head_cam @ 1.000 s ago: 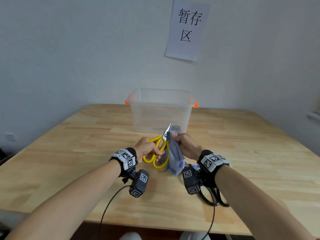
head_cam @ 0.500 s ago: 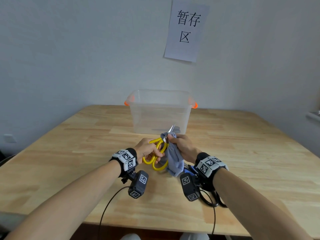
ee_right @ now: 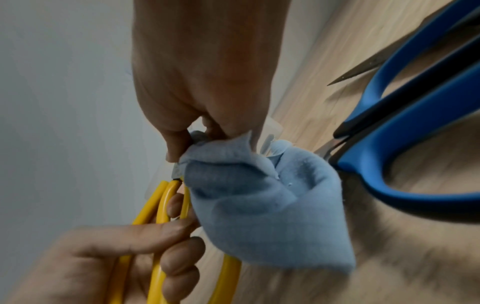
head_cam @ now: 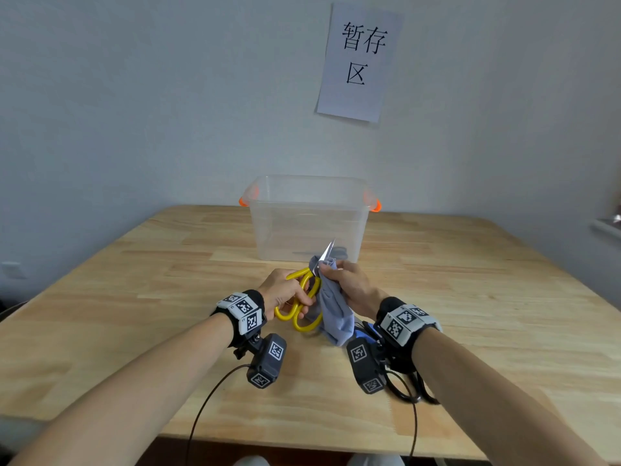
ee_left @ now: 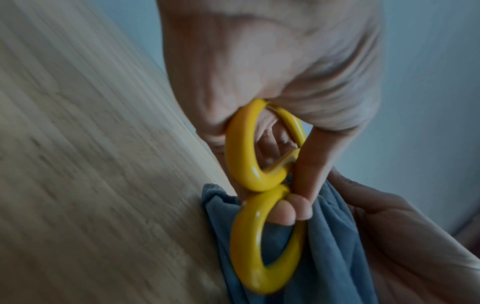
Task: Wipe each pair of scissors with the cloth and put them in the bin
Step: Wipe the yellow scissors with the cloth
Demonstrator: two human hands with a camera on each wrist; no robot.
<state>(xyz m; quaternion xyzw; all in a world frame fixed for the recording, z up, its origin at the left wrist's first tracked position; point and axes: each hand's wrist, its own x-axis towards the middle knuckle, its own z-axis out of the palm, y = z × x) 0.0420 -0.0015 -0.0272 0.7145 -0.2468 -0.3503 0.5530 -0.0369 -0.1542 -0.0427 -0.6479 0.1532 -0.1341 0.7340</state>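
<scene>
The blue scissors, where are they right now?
The blue scissors lie on the table, under the right wrist and beside the hanging cloth; the head view shows only a sliver of them.

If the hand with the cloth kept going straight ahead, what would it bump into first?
Probably the clear bin. The right hand, pinching the blue cloth around the yellow scissors, points toward its front wall, though depth is hard to judge.
</scene>
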